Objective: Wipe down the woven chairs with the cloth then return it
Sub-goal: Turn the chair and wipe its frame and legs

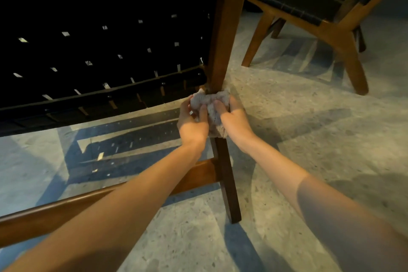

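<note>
Around one chair leg (pixel 220 40), one cloth (pixel 210 102), two hands (pixel 192 125) (pixel 235 120)

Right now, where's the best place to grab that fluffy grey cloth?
Grab the fluffy grey cloth by its bunched ends, one each side of the brown wooden chair leg, coming from the near side; it wraps round the leg.

Left hand (pixel 192 125) and right hand (pixel 235 120) both clenched, side by side

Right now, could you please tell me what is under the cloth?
The cloth covers part of the near chair's wooden leg, gripped there by the left hand and right hand. The covered stretch is hidden.
</note>
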`<state>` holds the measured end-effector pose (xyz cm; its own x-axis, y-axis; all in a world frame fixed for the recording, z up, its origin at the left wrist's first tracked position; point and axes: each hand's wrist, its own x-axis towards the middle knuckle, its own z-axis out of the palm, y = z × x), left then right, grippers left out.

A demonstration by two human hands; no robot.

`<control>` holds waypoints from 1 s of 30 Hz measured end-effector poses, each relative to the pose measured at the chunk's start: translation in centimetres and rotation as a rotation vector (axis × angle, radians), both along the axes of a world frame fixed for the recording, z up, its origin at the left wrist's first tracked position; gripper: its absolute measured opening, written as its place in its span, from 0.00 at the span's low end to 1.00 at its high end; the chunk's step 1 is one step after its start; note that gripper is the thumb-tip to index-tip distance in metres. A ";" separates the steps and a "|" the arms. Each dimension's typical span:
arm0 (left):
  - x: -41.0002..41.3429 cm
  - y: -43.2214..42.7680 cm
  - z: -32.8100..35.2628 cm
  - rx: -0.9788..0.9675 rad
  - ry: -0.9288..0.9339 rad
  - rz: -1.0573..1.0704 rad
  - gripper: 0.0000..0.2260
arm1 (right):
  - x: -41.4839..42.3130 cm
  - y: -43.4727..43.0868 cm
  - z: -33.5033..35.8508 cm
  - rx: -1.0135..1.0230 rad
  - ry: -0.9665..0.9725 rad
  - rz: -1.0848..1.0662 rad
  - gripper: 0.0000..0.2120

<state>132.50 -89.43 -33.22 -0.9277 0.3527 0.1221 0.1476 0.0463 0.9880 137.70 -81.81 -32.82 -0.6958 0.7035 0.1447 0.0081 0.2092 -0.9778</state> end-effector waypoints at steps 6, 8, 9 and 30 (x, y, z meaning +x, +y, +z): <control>-1.3 0.4 -1.9 0.003 0.053 -0.244 0.10 | -1.2 0.9 -1.0 -0.118 -0.013 0.092 0.09; -2.0 0.4 -2.3 -0.029 0.105 -0.300 0.12 | -1.4 1.1 -2.1 -0.118 -0.009 0.105 0.14; -2.2 0.4 -2.6 -0.039 0.125 -0.316 0.15 | -1.5 1.1 -2.5 -0.113 -0.018 0.102 0.17; 3.3 -4.0 -6.8 -0.314 0.161 -0.334 0.17 | 6.5 -2.2 -9.4 -0.176 -0.317 0.083 0.18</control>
